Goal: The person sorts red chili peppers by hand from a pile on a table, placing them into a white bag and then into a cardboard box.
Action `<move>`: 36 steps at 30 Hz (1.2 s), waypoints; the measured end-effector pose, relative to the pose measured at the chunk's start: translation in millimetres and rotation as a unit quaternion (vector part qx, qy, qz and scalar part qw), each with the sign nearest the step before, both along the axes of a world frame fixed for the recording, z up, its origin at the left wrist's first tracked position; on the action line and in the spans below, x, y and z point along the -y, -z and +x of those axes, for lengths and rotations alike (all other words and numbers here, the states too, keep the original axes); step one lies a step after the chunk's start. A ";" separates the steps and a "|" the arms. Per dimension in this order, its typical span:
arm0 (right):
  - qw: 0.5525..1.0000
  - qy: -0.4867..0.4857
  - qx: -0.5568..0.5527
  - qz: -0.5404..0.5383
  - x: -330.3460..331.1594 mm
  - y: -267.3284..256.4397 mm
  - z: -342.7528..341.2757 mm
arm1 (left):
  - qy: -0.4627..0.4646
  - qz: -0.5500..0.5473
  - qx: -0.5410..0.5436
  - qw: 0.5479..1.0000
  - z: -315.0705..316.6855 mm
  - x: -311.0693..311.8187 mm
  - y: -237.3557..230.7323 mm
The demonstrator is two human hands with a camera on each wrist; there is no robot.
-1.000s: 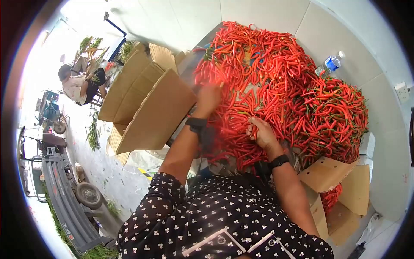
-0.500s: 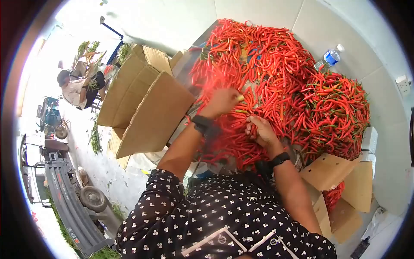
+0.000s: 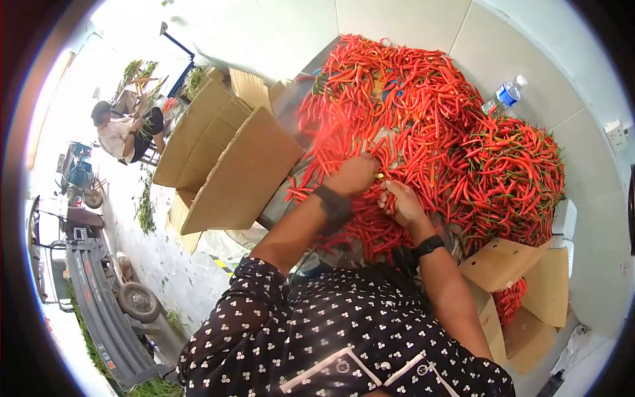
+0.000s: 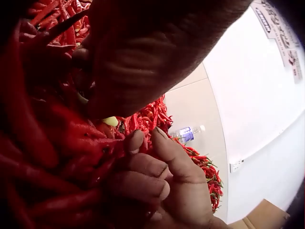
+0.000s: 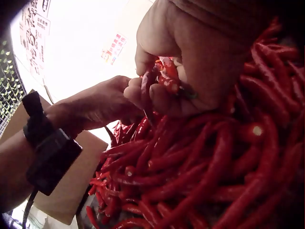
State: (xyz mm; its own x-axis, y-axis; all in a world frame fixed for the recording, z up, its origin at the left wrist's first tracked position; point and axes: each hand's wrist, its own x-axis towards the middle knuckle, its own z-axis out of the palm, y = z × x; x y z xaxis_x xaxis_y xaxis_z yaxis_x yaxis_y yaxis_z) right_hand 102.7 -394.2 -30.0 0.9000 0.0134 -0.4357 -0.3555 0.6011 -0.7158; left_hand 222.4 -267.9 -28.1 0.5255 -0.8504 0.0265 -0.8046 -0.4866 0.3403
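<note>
My left hand (image 3: pixel 357 175) reaches across the front of a spread heap of red chili peppers (image 3: pixel 423 119), close beside my right hand (image 3: pixel 403 205). A small pale yellow piece (image 4: pixel 110 121) shows at its fingertips. In the left wrist view this hand is dark and hides most of its grip; a shadowed chili (image 4: pixel 66 26) sticks out from under it. The right hand's fingers curl round several red chilies (image 5: pixel 167 76) in the right wrist view, thumb closed over them. More loose chilies (image 5: pixel 205 167) lie right under both hands.
An open cardboard box (image 3: pixel 241 178) stands left of the heap. Another carton (image 3: pixel 506 264) with chilies inside sits at the right front. A mound of green-stemmed chilies (image 3: pixel 512 169) and a water bottle (image 3: pixel 506 96) are along the wall. Far left, a person (image 3: pixel 126 132) sits near a cart (image 3: pixel 96 298).
My left hand has swept right and toward me from the heap's left side, ending beside the right hand. The pale yellow piece moved with it. My right hand has stayed nearly in place.
</note>
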 end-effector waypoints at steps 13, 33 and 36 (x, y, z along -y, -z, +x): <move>1.000 0.012 0.005 -0.003 -0.3 -4.0 -7.5 | -0.127 -0.248 -0.446 0.850 -1.6 -31.5 -30.5; 1.000 0.010 -0.002 0.001 0.3 -3.8 -7.5 | -0.349 -0.299 0.321 0.828 -29.5 -121.5 -204.5; 1.000 0.012 -0.002 -0.001 -0.2 -3.9 -5.1 | -0.231 -0.347 0.174 0.892 -15.6 -83.1 -181.3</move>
